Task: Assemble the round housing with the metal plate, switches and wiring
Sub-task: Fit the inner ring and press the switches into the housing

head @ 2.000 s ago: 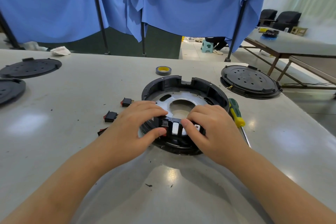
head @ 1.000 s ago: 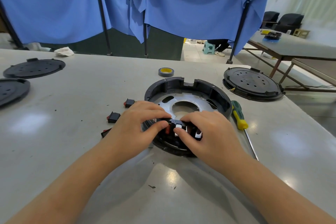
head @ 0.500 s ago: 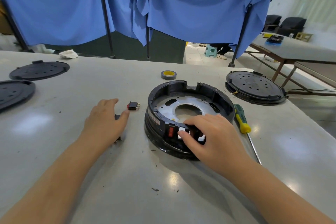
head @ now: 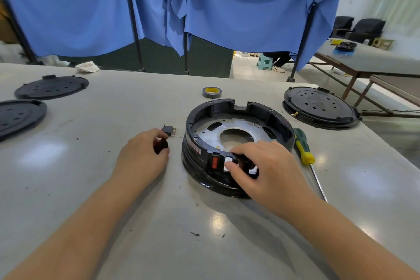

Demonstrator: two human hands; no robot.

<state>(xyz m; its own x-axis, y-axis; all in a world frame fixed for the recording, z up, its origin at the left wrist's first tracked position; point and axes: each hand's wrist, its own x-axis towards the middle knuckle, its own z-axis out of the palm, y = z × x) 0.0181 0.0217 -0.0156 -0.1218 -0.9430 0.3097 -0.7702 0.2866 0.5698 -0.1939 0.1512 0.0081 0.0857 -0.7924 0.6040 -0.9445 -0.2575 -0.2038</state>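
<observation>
The black round housing (head: 238, 111) lies on the grey table with the metal plate (head: 236, 128) inside it. A red switch (head: 214, 162) sits in a slot of its near wall. My right hand (head: 263, 166) grips that near wall, thumb on the white slot beside the red switch. Left of the housing, my left hand (head: 143, 154) pinches a black switch (head: 161, 146) just above the table. Another loose switch (head: 169, 130) with brass pins lies beyond my left fingers. No wiring is in view.
A green and yellow screwdriver (head: 303, 148) lies right of the housing. A tape roll (head: 211, 92) sits behind it. A closed round housing (head: 320, 107) rests at the far right, two black lids (head: 52, 86) at the far left. Blue curtains hang behind the table.
My left hand left the housing wall, moved left to the loose switches and picked one up. My right hand stayed on the near wall. The red switch now shows in its slot.
</observation>
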